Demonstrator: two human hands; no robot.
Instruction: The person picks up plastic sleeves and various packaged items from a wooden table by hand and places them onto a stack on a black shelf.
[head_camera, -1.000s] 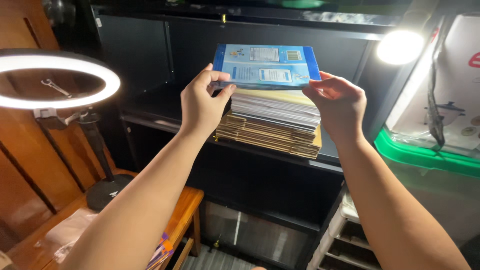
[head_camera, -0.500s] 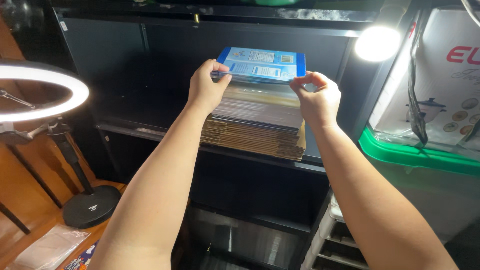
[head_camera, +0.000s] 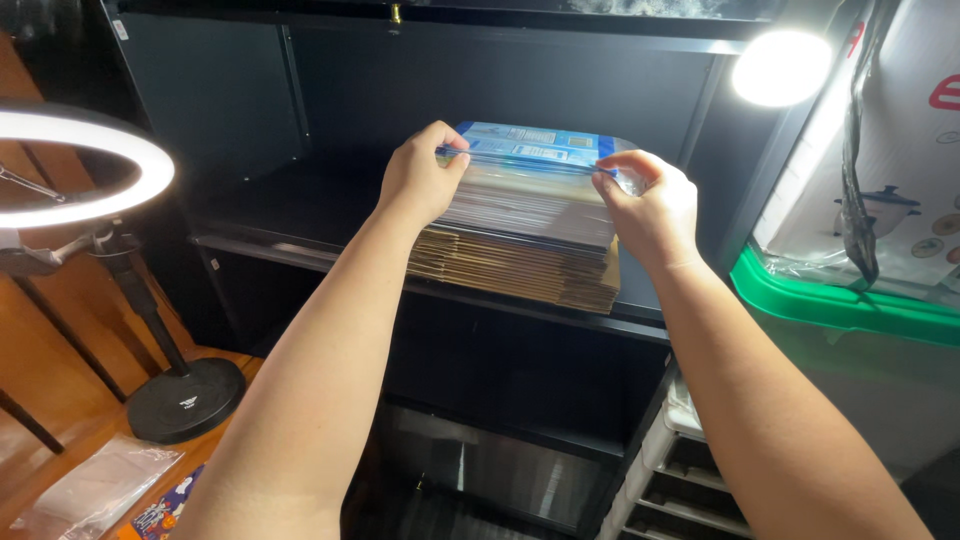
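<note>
- One blue printed flat pack (head_camera: 535, 145) lies face up on top of a stack (head_camera: 525, 235) of flattened cartons, its long axis running left to right across the view and its near long edge facing the person.
- One stack only, on the black shelf (head_camera: 300, 225): pale printed sheets make up its upper part, brown cardboard sheets its lower part; the single sheets are too many and too thin to count.
- Two hands are on the pack, one at each short end.
- The left hand (head_camera: 420, 180) is curled narrow, thumb and fingertips pinched on the pack's left near corner, knuckles towards the camera.
- The right hand (head_camera: 655, 205) is likewise closed small, pinching the pack's right near corner between thumb and forefinger; the other fingers are folded against the side of the stack.
- One lit ring light (head_camera: 80, 165) stands at the left on a black stand with a round base (head_camera: 185, 400), well apart from the stack.
- One round lamp (head_camera: 780, 65) glows at the upper right, beside a green-lidded bin (head_camera: 840, 305).
- One clear plastic bag (head_camera: 95, 485) lies on the wooden surface at the lower left.
</note>
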